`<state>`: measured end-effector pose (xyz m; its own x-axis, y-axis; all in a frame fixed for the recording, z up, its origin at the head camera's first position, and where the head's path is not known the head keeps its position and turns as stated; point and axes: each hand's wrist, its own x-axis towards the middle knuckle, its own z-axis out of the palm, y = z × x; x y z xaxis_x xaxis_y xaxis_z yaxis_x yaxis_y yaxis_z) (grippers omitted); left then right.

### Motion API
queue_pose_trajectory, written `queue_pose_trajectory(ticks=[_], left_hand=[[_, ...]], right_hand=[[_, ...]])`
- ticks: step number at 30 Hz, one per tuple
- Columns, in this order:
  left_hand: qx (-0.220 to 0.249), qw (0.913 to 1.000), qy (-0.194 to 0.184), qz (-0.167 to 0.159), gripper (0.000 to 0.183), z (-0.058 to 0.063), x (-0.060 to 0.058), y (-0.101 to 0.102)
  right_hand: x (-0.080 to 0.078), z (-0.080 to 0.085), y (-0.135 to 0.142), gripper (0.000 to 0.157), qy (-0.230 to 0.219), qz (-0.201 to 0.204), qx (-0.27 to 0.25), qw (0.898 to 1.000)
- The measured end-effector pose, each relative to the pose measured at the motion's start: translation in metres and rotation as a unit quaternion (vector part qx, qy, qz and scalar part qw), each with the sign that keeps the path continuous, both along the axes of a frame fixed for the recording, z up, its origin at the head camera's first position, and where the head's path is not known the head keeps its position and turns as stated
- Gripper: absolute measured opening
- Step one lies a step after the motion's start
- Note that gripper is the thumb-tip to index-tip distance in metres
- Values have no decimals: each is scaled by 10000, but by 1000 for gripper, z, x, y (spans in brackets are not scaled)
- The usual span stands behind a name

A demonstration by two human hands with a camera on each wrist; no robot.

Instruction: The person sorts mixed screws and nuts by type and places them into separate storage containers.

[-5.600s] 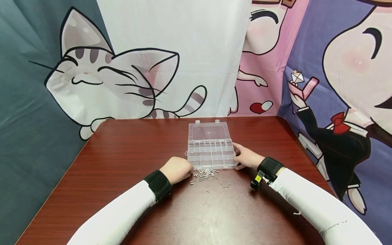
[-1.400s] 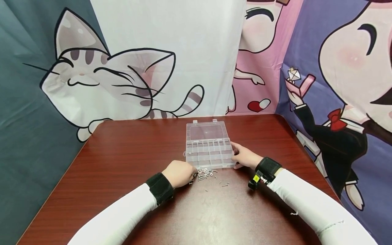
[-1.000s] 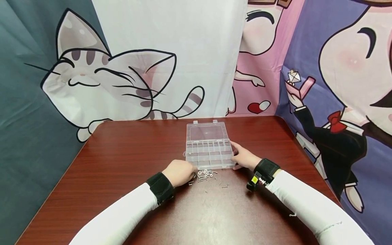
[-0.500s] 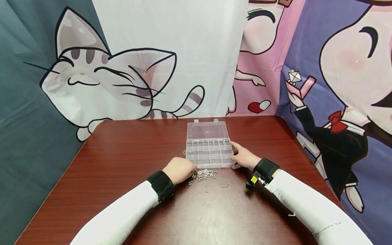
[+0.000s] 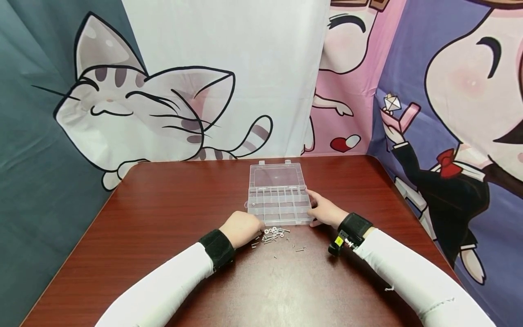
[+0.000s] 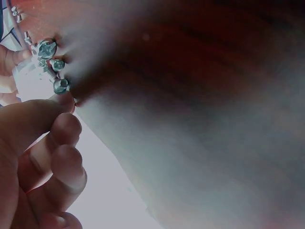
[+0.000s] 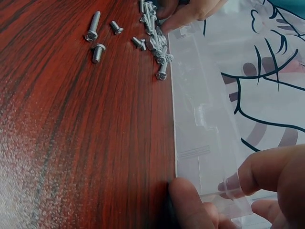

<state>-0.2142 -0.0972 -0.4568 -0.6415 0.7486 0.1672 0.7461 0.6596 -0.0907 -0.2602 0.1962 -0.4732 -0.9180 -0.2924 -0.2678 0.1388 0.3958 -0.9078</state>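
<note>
A clear plastic compartment box lies on the table with its lid folded back. My right hand grips its right end, thumb and fingers on either side of the wall in the right wrist view. At the box's front left corner, my left hand reaches with curled fingers to a small pile of screws and washers. In the left wrist view, one screw head sits right at the thumb tip; whether the fingers pinch it cannot be made out.
Several loose screws lie apart from the pile, toward the front of the brown wooden table. One tiny piece sits in a left compartment of the box. Printed cloth hangs behind the table.
Since the earliest frame, my left hand has shifted slightly right, over the left side of the pile. My right hand keeps its grip on the box, which stays in place.
</note>
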Motion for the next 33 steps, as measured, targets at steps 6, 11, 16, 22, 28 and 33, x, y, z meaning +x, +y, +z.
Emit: queue_pose_trajectory(ticks=[6, 11, 16, 22, 28, 33], left_hand=[[-27, 9999, 117, -36, 31, 2, 2, -1], [-81, 9999, 55, -90, 31, 6, 4, -1], [-162, 9998, -68, -62, 30, 9, 4, -2], [117, 9986, -411, 303, 16, 21, -4, -8], [418, 9934, -327, 1019, 9, 44, -22, -18], [379, 9885, -538, 1362, 7, 48, -40, -22]], right_hand=[[2, 1, -1, 85, 36, -7, -9, 10000], [1, 1, 0, 85, 28, 23, 6, 10000], [1, 2, -1, 85, 46, 45, 3, 10000], [1, 3, -1, 86, 34, 39, 33, 10000], [0, 3, -1, 85, 69, 95, 73, 9999], [1, 0, 1, 85, 44, 74, 67, 9999]])
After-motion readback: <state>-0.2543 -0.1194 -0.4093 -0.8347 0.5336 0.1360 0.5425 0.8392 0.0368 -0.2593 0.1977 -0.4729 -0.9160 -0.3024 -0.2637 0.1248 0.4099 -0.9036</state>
